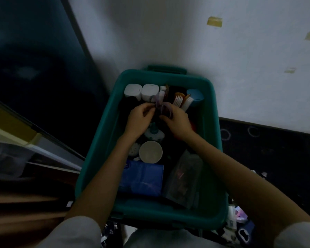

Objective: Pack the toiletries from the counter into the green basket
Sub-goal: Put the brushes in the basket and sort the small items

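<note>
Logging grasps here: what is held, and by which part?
The left hand and right hand both pinch a translucent purple looped band, one at each side, over the green basket.

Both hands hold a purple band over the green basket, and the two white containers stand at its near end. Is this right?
Not quite. The head view shows the white containers at the far end of the green basket, not the near end. The left hand and right hand do hold the purple band over it.

Dim home corner: white wall (186,36), green basket (212,97) of toiletries (178,102).
</note>
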`<state>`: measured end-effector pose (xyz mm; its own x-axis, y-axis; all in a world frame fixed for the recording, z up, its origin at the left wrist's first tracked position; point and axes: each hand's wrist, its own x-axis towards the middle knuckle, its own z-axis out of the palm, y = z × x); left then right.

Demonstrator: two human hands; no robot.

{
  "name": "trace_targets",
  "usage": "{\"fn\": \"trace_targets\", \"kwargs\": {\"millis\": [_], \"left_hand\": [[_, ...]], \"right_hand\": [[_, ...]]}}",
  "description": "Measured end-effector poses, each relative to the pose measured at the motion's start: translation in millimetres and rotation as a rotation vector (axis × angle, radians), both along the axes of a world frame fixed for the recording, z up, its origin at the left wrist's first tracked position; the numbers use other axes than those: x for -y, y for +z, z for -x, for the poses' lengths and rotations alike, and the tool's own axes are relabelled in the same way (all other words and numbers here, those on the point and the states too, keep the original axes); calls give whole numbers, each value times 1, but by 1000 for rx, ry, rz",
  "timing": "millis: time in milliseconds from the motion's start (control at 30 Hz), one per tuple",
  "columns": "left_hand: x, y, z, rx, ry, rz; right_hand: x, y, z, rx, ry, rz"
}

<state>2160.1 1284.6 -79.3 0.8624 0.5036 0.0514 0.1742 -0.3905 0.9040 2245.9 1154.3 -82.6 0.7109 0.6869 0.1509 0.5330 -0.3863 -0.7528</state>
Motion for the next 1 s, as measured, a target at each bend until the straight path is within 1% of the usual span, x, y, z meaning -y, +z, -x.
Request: {"fn": "trace_targets", "kwargs": {"millis": [67, 100, 133, 200, 267, 400, 467, 567, 733, 867, 933, 1000], "left_hand": [[-1, -3, 1, -43, 51, -49], [-1, -4, 2, -61, 66, -78], [0, -4, 3, -77, 77, -114], [2, -3, 5, -101, 103, -192], [2, -3, 6, -92, 143, -231], [2, -2, 7, -48, 204, -263], [4, -1, 7, 14, 166, -278], [8, 0, 7, 49, 14, -336], [10, 0, 8, -16, 16, -344], [12, 2, 9, -47, 1, -332], [12, 3, 9, -32, -17, -348], [11, 5, 9, -31, -24, -383]], "right_hand": [[3, 3, -11, -172, 71, 35], [4, 3, -14, -204, 86, 75], [3, 1, -17, -201, 91, 126], [1, -3, -18, -134, 87, 271], [1, -9, -19, -116, 60, 384], [1, -12, -24, -170, -4, 405], [2, -9, -28, -167, 2, 441], [5, -5, -32, -113, 12, 538], [5, -12, -21, -50, -124, 528], [8, -8, -17, -86, -192, 503], [15, 0, -19, -51, -200, 442], [30, 12, -21, -70, -195, 343]]}}
